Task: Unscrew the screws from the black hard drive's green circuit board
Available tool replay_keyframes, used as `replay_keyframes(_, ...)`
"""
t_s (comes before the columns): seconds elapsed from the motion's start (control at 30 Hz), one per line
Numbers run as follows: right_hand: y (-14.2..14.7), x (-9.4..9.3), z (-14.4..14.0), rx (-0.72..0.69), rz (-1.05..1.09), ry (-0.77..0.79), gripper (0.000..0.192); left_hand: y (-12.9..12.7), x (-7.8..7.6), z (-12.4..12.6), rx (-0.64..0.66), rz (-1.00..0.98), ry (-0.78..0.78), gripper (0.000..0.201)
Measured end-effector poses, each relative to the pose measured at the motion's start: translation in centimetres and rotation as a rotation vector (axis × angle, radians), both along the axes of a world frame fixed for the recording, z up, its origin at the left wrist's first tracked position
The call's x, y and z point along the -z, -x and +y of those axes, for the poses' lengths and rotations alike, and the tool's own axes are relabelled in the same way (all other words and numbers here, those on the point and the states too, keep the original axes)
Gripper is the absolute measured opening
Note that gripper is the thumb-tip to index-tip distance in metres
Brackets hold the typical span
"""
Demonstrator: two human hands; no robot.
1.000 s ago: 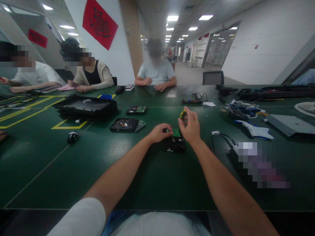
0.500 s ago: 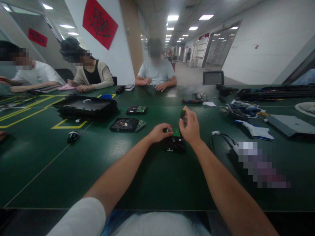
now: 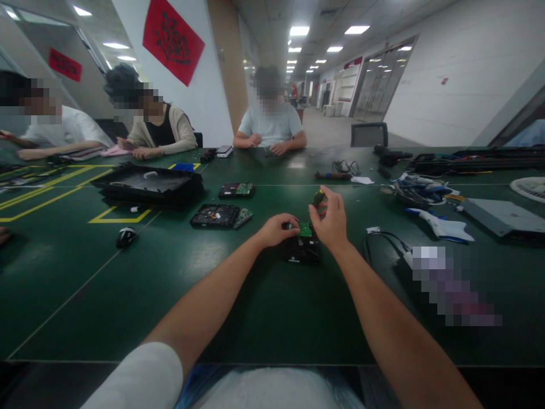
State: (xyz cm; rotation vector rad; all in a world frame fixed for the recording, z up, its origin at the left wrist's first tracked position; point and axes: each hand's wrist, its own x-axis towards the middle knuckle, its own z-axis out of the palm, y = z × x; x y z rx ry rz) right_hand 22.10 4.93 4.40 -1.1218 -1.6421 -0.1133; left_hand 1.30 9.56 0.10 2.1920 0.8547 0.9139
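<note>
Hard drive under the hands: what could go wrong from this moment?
The screwdriver stands upright in the right hand over the green circuit board; a slip could gouge it. The left hand only steadies one edge of the hard drive, so the drive may slide or twist on the smooth table. Any loosened screw could be lost against the dark surface.
</note>
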Motion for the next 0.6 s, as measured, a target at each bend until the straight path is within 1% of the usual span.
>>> replay_keyframes(0.13, -0.04, 0.05, 0.06, -0.016, -0.015, 0.000, 0.064, 0.02, 0.09, 0.03, -0.001, 0.001, 0.000, 0.016)
replay_keyframes(0.23, -0.05, -0.05, -0.05, 0.001, -0.028, 0.004, 0.061, 0.03, 0.20, 0.09, 0.006, -0.004, -0.008, 0.016)
replay_keyframes(0.33, -0.04, -0.17, -0.17, -0.011, -0.039, 0.005, 0.059, 0.01, 0.24, 0.14, 0.016, -0.010, -0.013, 0.016)
replay_keyframes(0.47, 0.00, -0.15, -0.14, -0.026, -0.046, -0.004, 0.063, -0.01, 0.23, 0.17, 0.008, -0.006, -0.007, 0.017)
replay_keyframes(0.6, -0.03, -0.04, -0.09, -0.017, -0.023, 0.005, 0.062, -0.01, 0.23, 0.14, 0.009, -0.009, -0.012, 0.016)
